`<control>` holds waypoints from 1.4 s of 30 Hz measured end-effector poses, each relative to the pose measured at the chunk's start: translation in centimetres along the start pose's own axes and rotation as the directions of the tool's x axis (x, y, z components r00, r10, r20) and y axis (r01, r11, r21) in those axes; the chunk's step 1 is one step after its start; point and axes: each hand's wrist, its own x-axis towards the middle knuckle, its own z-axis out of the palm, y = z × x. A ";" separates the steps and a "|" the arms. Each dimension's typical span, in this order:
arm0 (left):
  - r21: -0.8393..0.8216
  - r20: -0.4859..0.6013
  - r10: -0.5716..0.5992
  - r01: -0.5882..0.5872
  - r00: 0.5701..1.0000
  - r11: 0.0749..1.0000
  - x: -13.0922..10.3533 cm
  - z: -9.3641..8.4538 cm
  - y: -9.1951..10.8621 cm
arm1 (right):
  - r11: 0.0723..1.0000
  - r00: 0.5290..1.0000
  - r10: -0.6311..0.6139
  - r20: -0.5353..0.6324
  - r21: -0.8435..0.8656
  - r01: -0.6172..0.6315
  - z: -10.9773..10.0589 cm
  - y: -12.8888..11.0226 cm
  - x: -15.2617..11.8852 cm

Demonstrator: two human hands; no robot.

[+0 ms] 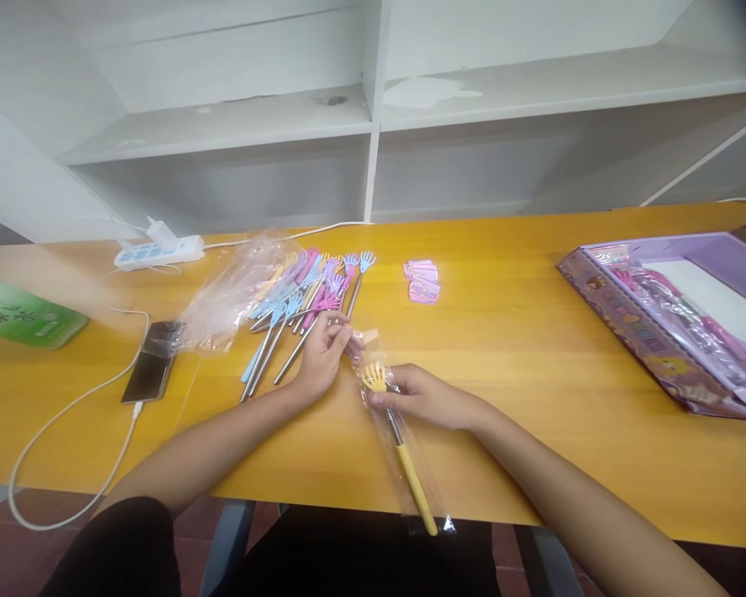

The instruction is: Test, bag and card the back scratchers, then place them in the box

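A yellow back scratcher (415, 485) with a hand-shaped head lies inside a clear plastic bag (394, 464). My right hand (426, 395) is closed around it just below the head. At the bag's upper end, my left hand (326, 352) pinches the clear plastic, with a small pale piece beside its fingertips. Beyond my left hand lies a pile of back scratchers (311, 286) in blue, pink, purple and yellow, with metal shafts. Two small stacks of pink cards (423, 280) lie to the right of the pile.
Clear plastic bags (224, 294) lie left of the pile, partly over a phone (152, 365) on a white cable. A power strip (160, 251) and a green package (21, 313) are at the left. A purple box (659, 332) with bagged items stands right. White shelves (373, 108) rise behind.
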 end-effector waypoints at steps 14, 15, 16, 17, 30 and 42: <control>0.008 0.066 -0.050 0.049 0.997 0.999 -0.2 0.1 -0.2 | 0.999 0.987 -0.018 -0.158 -0.052 0.010 0.1 0.1 0.1; 0.005 0.079 -0.060 0.059 0.995 0.998 -0.2 0.2 -0.2 | 0.998 0.984 -0.018 -0.178 -0.055 0.008 0.1 0.1 0.1; 0.003 0.089 -0.063 0.063 0.994 0.998 -0.2 0.3 -0.3 | 0.998 0.984 -0.017 -0.175 -0.054 0.007 0.2 0.0 0.1; 0.003 0.097 -0.059 0.059 0.994 0.998 -0.1 0.3 -0.4 | 0.999 0.987 -0.017 -0.157 -0.054 0.009 0.1 0.0 0.0; 0.006 0.169 -0.091 0.092 0.981 0.996 0.1 0.3 -1.5 | 0.802 0.475 -0.317 -0.821 -0.499 -0.328 -10.9 5.4 2.2; 0.058 0.177 -0.089 0.080 0.980 0.995 0.2 0.2 -1.4 | 0.731 0.486 -0.285 -0.826 -0.515 -0.447 -14.2 6.9 2.4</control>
